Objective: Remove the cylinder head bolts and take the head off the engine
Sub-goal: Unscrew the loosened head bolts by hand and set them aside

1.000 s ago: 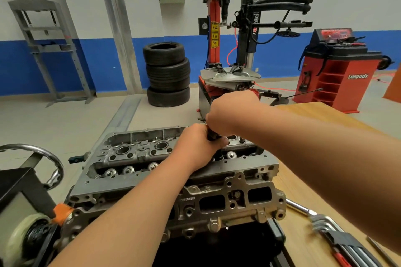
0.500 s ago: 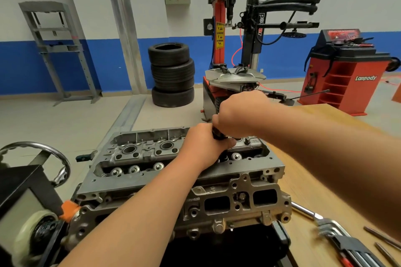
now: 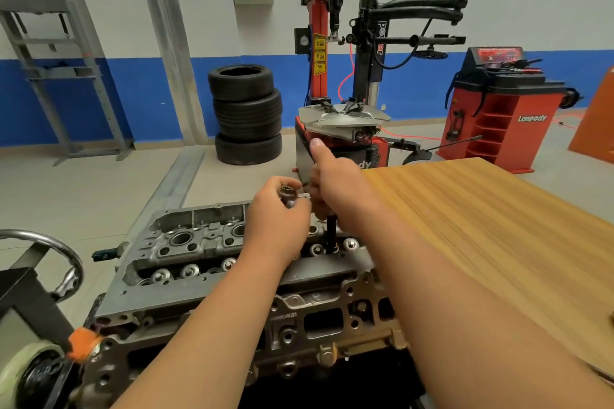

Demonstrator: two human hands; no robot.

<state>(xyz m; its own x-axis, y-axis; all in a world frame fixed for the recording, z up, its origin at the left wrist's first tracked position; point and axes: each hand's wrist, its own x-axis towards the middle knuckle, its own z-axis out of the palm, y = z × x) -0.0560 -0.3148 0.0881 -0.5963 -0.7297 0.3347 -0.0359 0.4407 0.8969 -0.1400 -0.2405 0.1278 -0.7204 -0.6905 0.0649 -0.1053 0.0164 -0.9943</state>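
The grey cylinder head (image 3: pixel 212 279) sits on the engine, which is mounted on a stand in front of me. A black tool shaft (image 3: pixel 331 237) stands upright in a bolt hole near the head's far right end. My right hand (image 3: pixel 337 188) grips the top of that shaft, with its index finger stretched upward. Just to its left, my left hand (image 3: pixel 277 214) pinches a silver socket-like piece (image 3: pixel 288 195) above the head. Whether that piece is joined to the shaft is hidden by the fingers.
A wooden table (image 3: pixel 498 242) runs along the right of the engine. The stand's chrome handwheel (image 3: pixel 71 254) is at the left. Behind are a tyre stack (image 3: pixel 247 113), a tyre changer (image 3: pixel 345 123) and a red wheel balancer (image 3: pixel 505 116).
Both hands were clasped together on the tool's top. Now the left hand has come away holding the silver piece, and the right index finger has straightened upward.
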